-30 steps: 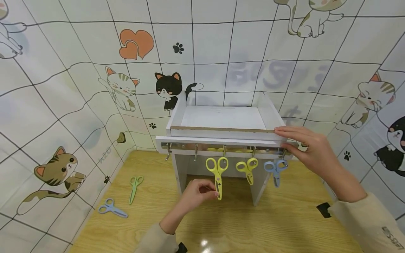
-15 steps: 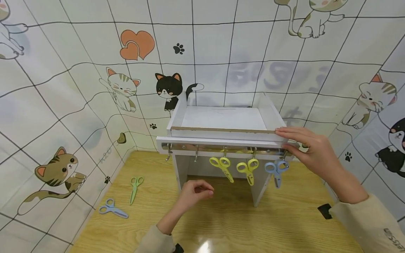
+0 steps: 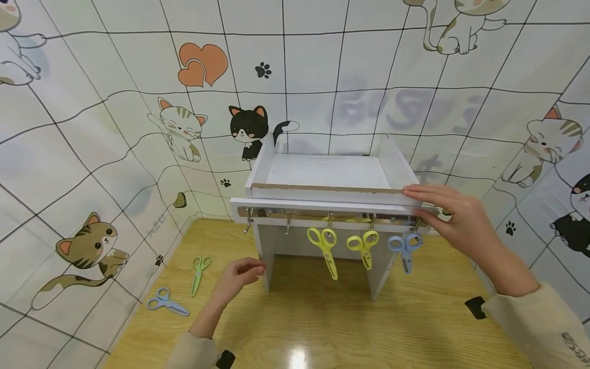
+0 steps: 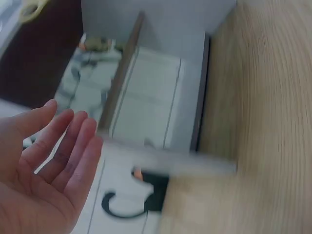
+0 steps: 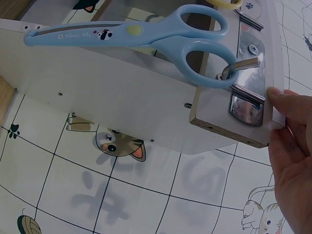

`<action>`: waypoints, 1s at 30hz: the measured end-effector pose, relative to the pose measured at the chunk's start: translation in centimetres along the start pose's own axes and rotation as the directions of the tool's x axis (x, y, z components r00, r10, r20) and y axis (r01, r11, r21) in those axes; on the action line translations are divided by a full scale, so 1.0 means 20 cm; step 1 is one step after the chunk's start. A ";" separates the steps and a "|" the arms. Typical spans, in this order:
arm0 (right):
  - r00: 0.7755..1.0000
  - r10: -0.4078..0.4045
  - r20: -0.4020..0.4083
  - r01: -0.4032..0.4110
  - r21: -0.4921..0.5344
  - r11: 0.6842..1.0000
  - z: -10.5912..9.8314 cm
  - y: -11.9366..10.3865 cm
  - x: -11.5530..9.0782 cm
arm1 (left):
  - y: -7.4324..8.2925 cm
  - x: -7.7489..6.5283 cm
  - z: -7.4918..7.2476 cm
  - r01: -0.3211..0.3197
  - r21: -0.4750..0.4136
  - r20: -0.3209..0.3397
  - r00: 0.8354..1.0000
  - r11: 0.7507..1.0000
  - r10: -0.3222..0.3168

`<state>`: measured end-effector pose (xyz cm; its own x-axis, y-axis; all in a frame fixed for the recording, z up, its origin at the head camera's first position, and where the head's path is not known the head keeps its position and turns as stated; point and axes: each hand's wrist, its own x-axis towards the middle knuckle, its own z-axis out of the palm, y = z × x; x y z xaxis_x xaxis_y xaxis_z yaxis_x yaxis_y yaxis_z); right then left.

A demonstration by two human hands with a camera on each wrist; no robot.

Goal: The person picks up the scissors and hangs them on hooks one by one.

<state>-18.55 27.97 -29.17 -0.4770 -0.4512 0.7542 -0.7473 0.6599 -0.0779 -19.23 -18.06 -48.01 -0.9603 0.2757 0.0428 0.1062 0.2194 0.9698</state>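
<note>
Hanging from the hook rail [image 3: 332,215] mid-frame are three scissors [image 3: 364,247]; two more [image 3: 199,274] wait on the table [image 3: 350,328], lower left. Your left hand [image 3: 237,274] is loose and holds nothing, and your right hand [image 3: 454,218] presses flat on the shelf [image 3: 322,177].

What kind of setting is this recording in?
Probably a staged tabletop booth, not a real room: cat-print sheets wall in a wooden table, where a small white shelf with a hook rail holds children's scissors. The right hand steadies the shelf.
</note>
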 end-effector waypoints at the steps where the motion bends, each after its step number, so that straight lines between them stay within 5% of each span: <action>1: 1.000 0.001 -0.003 -0.001 -0.006 1.000 0.00 0.00 0.00 | -0.02 -0.01 -0.03 0.013 0.003 -0.017 1.000 1.000 -0.013; 7: 0.999 -0.015 -0.031 0.014 -0.022 1.000 0.01 0.01 0.00 | -0.11 -0.04 -0.22 0.099 -0.020 -0.115 0.988 0.995 -0.101; 14: 0.999 -0.012 -0.030 0.011 -0.017 1.000 0.01 0.02 0.00 | -0.19 -0.07 -0.42 0.200 -0.049 -0.207 0.956 0.978 -0.206; 21: 1.000 -0.001 -0.025 0.001 -0.006 1.000 0.00 0.01 0.00 | -0.26 -0.10 -0.55 0.293 -0.039 -0.308 0.906 0.955 -0.290; 30: 1.000 0.013 0.011 -0.013 0.007 1.000 -0.01 0.01 -0.01 | -0.39 -0.12 -0.68 0.405 -0.015 -0.331 0.861 0.914 -0.386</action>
<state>-18.55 28.25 -29.17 -0.4919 -0.4490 0.7459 -0.7443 0.6613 -0.0928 -21.18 -33.22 -52.45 -0.9532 -0.1569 -0.2584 -0.2952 0.2985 0.9076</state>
